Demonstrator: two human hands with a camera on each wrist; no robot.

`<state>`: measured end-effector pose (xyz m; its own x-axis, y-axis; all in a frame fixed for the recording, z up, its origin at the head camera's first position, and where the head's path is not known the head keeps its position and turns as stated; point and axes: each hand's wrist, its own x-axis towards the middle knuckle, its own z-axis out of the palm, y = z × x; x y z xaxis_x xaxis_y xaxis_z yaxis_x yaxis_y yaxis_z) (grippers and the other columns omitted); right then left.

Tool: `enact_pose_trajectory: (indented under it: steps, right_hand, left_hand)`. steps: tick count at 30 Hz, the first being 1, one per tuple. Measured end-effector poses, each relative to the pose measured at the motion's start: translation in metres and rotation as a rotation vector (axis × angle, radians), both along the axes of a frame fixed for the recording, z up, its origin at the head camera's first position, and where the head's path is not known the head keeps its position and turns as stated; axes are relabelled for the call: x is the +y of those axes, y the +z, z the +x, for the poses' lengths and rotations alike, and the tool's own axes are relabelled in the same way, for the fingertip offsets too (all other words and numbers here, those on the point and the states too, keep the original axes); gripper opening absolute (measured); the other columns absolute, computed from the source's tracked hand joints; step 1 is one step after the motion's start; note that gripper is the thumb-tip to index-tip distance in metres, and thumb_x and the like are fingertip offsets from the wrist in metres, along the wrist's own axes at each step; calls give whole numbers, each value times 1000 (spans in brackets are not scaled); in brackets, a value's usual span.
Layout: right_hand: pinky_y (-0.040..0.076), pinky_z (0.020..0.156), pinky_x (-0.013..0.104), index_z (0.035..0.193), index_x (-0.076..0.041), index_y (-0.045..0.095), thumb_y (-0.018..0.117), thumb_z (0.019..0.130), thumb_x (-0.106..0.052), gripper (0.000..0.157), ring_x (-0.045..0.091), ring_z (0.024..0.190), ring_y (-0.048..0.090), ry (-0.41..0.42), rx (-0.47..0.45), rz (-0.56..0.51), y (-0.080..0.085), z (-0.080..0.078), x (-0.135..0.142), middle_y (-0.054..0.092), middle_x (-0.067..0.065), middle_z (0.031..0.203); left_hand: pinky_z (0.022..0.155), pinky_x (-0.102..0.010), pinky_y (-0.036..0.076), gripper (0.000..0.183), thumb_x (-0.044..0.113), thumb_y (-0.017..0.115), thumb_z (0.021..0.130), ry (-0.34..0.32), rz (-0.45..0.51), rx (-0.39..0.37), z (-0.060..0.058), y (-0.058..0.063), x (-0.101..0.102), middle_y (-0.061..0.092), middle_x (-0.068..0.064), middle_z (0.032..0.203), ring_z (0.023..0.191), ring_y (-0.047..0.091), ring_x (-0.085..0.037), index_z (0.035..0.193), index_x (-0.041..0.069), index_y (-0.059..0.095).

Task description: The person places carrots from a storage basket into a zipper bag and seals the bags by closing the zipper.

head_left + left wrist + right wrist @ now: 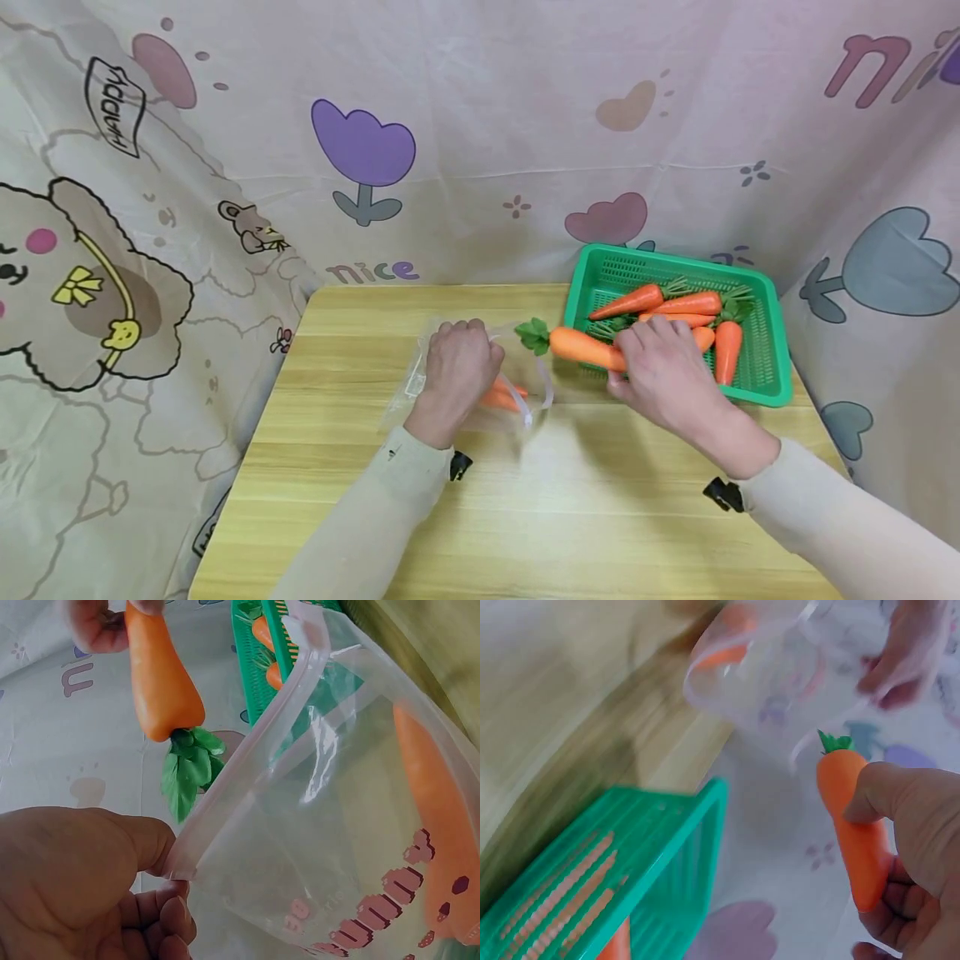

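Observation:
My left hand (pixel 463 367) pinches the top edge of a clear zip bag (pixel 300 810) between thumb and fingers, and the bag's mouth gapes toward the right. Inside the bag lies an orange carrot (pixel 435 817), seen through the printed plastic. My right hand (pixel 663 367) grips another carrot (pixel 587 347) by its narrow end, its green leafy top pointing left toward the bag's mouth. In the right wrist view, thumb and fingers close round that carrot (pixel 847 817). The leaves are outside the bag, near its rim.
A green plastic basket (pixel 780 350) stands at the table's back right, holding several carrots (pixel 727 350) with green tops. The wooden table (pixel 315 433) backs onto a printed cloth (pixel 480 125) with tulips and hearts; more cloth hangs at both sides.

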<state>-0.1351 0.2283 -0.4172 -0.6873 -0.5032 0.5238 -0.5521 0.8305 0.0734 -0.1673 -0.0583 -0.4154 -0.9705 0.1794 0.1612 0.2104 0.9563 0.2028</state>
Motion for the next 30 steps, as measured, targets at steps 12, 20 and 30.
enact_pose_trajectory:
  steps: [12, 20, 30]
  right_hand:
    - [41, 72, 44, 85, -5, 59, 80, 75, -23, 30, 33, 78, 51, 25, -54, 59, -28, -3, -49, 56, 9, 78]
    - [36, 69, 40, 81, -7, 56, 77, 80, -21, 25, 30, 74, 51, -40, 1, 108, -51, -21, -84, 55, 7, 74]
    - [31, 68, 35, 80, -11, 61, 70, 93, -10, 16, 28, 77, 49, 12, 8, 130, -74, -26, -97, 53, 6, 79]
  left_hand:
    - [67, -40, 49, 19, 16, 59, 94, -4, 9, -3, 2, 6, 2, 55, -7, 69, 71, 54, -29, 79, 5, 60]
    - [63, -37, 47, 24, 18, 58, 96, -19, 37, -38, 4, 13, 6, 54, -5, 67, 67, 53, -28, 74, 8, 57]
    - [65, -35, 44, 25, 18, 58, 96, -45, 64, -110, 9, 20, 17, 53, -5, 67, 68, 52, -26, 73, 10, 54]
